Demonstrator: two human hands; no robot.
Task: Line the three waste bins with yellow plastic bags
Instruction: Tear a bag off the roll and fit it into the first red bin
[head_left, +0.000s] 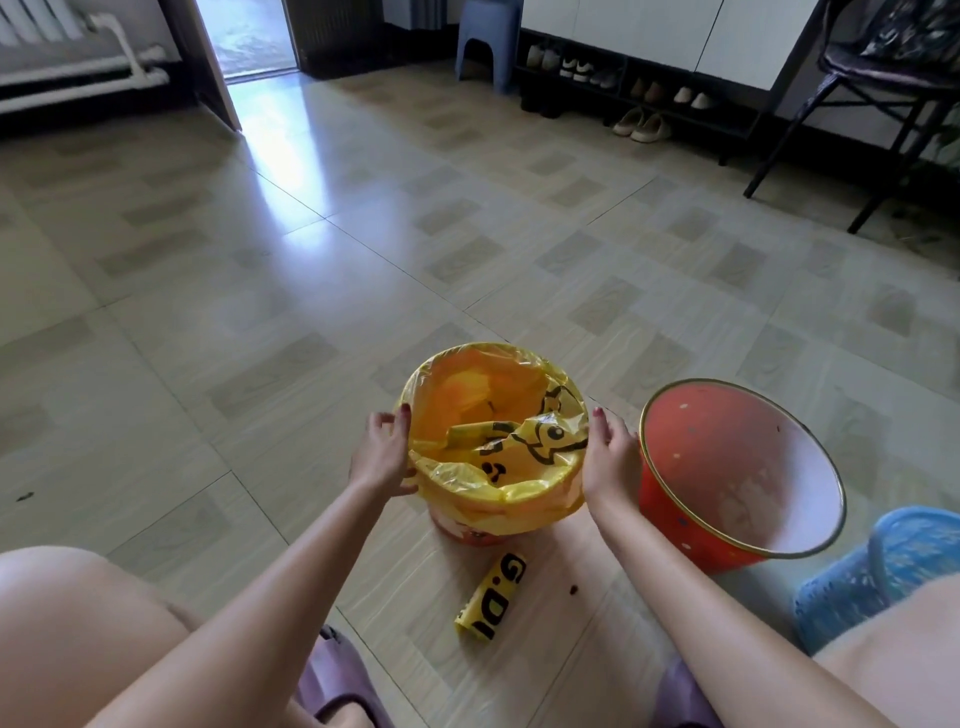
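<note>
Clearly the thin yellow plastic bag with black cartoon print (524, 441) is the sort of thing that handles light, limp and a little slippery: it crumples, traps air and slides off a rim if pulled unevenly. It already sits in the small round orange waste bin (470, 535) on the tiled floor (260, 270), its mouth folded out over the rim most of the way round, though the near inner part sags in wrinkled folds. Judging from that, the best place to take hold is the turned-over hem at the rim, on opposite sides, drawing it down evenly rather than tugging the loose middle.

As for the grip, the left hand (382, 452) rests against the left side of the bin at the hem, fingers loosely spread, thumb touching the plastic, not pinching anything that I can make out. The right hand (610, 457) stands at the right side with fingers apart and extended, holding nothing.

Just beside it, to the right, a larger red plastic bin with a gold rim (727, 467) stands unlined, and a blue mesh basket (872, 566) shows at the frame edge. A yellow roll of bags with black lettering (491, 597) lies on the floor near the person's feet.
</note>
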